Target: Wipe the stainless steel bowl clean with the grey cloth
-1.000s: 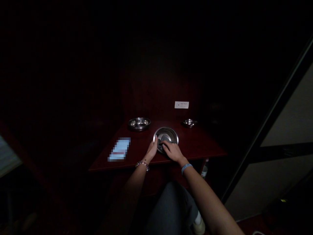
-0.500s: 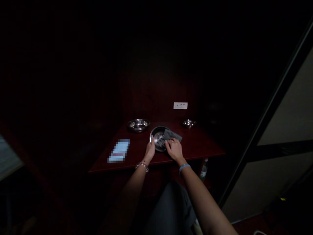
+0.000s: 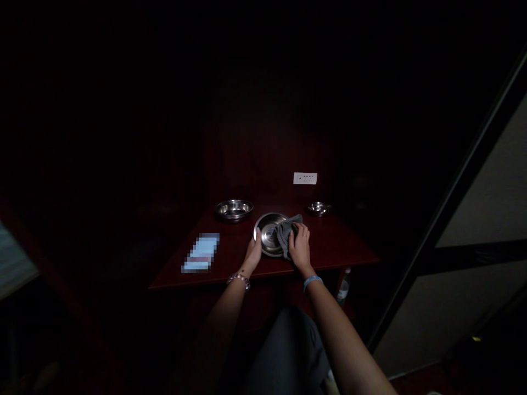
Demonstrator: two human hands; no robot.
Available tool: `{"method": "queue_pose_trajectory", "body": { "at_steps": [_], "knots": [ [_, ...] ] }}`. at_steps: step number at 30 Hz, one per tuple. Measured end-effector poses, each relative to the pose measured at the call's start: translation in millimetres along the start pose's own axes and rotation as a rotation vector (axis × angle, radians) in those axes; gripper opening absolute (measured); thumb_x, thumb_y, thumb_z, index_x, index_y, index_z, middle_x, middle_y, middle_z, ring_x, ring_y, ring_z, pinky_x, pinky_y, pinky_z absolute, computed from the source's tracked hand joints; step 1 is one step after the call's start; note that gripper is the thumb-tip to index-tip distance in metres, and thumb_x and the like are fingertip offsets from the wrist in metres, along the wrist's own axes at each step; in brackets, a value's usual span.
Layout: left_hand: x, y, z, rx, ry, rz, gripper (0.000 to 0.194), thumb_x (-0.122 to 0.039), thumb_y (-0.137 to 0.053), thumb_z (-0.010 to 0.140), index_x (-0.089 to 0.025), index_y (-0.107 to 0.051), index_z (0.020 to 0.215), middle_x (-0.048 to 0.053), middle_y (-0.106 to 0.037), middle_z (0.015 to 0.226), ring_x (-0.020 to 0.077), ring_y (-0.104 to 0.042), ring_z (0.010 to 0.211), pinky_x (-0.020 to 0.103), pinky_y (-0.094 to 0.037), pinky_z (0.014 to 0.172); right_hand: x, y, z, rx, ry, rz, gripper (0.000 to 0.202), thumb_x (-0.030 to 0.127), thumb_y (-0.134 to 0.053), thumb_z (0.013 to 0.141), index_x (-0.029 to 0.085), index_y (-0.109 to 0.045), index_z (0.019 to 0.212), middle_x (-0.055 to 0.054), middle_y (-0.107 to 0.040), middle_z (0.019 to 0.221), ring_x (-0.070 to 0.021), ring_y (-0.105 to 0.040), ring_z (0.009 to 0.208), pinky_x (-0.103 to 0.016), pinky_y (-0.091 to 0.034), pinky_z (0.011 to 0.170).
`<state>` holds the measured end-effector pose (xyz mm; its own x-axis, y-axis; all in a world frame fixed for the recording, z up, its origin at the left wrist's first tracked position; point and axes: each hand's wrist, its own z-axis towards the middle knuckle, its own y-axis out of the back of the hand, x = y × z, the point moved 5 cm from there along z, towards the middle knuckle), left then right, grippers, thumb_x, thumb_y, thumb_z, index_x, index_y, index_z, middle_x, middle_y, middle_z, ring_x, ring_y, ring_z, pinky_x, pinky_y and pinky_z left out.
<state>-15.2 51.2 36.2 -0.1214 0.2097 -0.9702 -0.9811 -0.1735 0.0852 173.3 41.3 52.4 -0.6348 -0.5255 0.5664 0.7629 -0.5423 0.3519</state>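
A shiny metal bowl (image 3: 268, 236) is tilted above the dark red table (image 3: 329, 247), its inside facing me. My left hand (image 3: 252, 253) grips its left rim, with the thumb on the inner side. At the right rim, my right hand (image 3: 300, 247) is closed on a grey cloth (image 3: 285, 233), which lies over the bowl's right part. The cloth hides that stretch of the rim. Some of the right hand's fingertips are hidden behind the cloth.
Another metal bowl (image 3: 234, 210) sits at the back left, a smaller one (image 3: 319, 208) at the back right. A pixelated light-blue item (image 3: 201, 253) lies at the left. Below the right edge stands a bottle (image 3: 343, 286). A socket (image 3: 305, 178) is on the wall.
My right hand and the cloth have moved from the bowl's inside towards its right rim, so more of the inner surface shows. The left hand still holds the bowl.
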Motion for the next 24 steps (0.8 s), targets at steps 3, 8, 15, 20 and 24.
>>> {"method": "queue_pose_trajectory", "body": {
  "at_steps": [3,8,15,20,24],
  "knots": [
    [1,-2.8,-2,0.045,0.009,-0.008,0.070,-0.060,-0.029,0.103,-0.009,-0.059,0.139,0.017,-0.064,0.143,0.0278,-0.057,0.137,0.038,-0.037,0.121,-13,1,-1,-0.072,-0.086,0.018,0.043,0.032,-0.046,0.096,0.016,-0.053,0.135,-0.018,-0.053,0.135,-0.0294,-0.046,0.130,-0.048,-0.037,0.113],
    [2,-5.0,-3,0.092,-0.005,-0.012,0.068,-0.062,-0.031,0.102,-0.012,-0.058,0.141,0.015,-0.060,0.147,0.0263,-0.054,0.140,0.038,-0.036,0.122,-37,2,-1,-0.097,-0.277,0.132,0.047,0.044,-0.047,0.095,0.019,-0.066,0.129,-0.015,-0.060,0.129,-0.0292,-0.052,0.125,-0.047,-0.037,0.113],
    [2,-2.5,-1,0.062,0.003,-0.023,0.072,-0.065,-0.033,0.100,-0.012,-0.056,0.144,0.016,-0.059,0.149,0.0271,-0.050,0.144,0.036,-0.034,0.123,-42,9,3,-0.100,-0.291,0.380,0.061,0.052,-0.034,0.100,0.013,-0.065,0.135,-0.014,-0.065,0.134,-0.0247,-0.058,0.123,-0.042,-0.042,0.110],
    [8,-1.6,3,0.038,0.009,-0.021,0.073,-0.066,-0.030,0.100,-0.013,-0.057,0.142,0.015,-0.061,0.147,0.0270,-0.054,0.140,0.039,-0.036,0.122,-35,6,2,-0.049,-0.259,0.238,0.054,0.049,-0.051,0.094,0.018,-0.064,0.136,-0.015,-0.063,0.133,-0.0279,-0.055,0.126,-0.046,-0.039,0.114],
    [8,-1.6,4,0.032,-0.037,-0.021,0.066,-0.062,-0.032,0.101,-0.016,-0.058,0.141,0.012,-0.060,0.148,0.0263,-0.052,0.142,0.039,-0.035,0.122,-35,-3,1,-0.035,-0.253,0.269,0.053,0.044,-0.058,0.090,0.020,-0.061,0.137,-0.015,-0.059,0.136,-0.0264,-0.058,0.123,-0.041,-0.044,0.109]
  ]
}}
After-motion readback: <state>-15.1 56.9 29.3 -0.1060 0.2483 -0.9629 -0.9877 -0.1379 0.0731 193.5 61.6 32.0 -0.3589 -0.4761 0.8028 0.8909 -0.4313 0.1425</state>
